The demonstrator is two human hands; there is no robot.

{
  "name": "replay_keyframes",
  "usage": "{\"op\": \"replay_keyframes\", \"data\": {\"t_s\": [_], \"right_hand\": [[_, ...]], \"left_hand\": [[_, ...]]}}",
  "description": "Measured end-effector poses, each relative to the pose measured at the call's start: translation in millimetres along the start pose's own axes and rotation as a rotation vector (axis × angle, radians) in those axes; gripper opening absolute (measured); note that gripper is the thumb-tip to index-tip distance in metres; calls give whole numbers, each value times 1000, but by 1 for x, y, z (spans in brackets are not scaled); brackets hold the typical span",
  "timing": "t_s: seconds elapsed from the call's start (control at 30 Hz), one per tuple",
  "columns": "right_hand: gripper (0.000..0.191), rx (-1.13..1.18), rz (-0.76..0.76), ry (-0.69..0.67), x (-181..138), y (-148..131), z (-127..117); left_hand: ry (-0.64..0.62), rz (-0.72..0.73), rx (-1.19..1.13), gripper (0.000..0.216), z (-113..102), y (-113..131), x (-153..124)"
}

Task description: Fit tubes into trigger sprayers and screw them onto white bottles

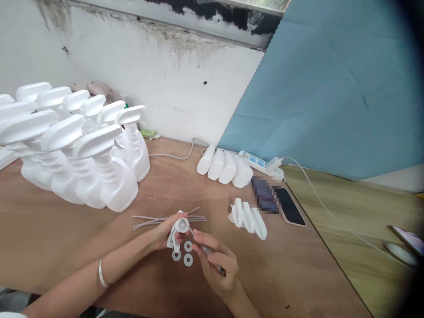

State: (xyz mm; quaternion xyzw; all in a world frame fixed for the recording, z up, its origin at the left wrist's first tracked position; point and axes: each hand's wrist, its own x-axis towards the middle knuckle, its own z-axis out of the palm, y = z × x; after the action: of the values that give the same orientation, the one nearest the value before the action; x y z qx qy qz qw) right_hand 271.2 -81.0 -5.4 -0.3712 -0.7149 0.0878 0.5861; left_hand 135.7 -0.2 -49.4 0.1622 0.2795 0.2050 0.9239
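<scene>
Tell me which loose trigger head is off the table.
The trigger head held in the left hand, met by the thin tube in the right hand. The other three heads lie in a row on the table, untouched.

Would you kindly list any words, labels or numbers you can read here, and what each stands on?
No text is legible.
On the power strip: blue markings, too small to read.
On the green packet by the wall: too small to read.
On the pixelated phone: blurred out.
</scene>
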Motion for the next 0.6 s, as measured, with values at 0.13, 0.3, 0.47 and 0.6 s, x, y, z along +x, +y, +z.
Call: {"op": "replay_keyframes", "data": {"t_s": [0.13, 0.3, 0.47, 0.6], "right_hand": [[36, 140, 260, 160, -4, 1, 2], [41, 53, 135, 118, -11, 6, 3], [42, 67, 140, 131, -13, 10, 4], [34, 309, 505, 240, -2, 10, -2]], "left_hand": [[-22, -34, 62, 35, 0, -1, -3], [-53, -41, 31, 36, 3, 2, -4], [-49, -49, 71, 47, 6, 5, -5], [-14, -92, 123, 49, 7, 5, -2]]}}
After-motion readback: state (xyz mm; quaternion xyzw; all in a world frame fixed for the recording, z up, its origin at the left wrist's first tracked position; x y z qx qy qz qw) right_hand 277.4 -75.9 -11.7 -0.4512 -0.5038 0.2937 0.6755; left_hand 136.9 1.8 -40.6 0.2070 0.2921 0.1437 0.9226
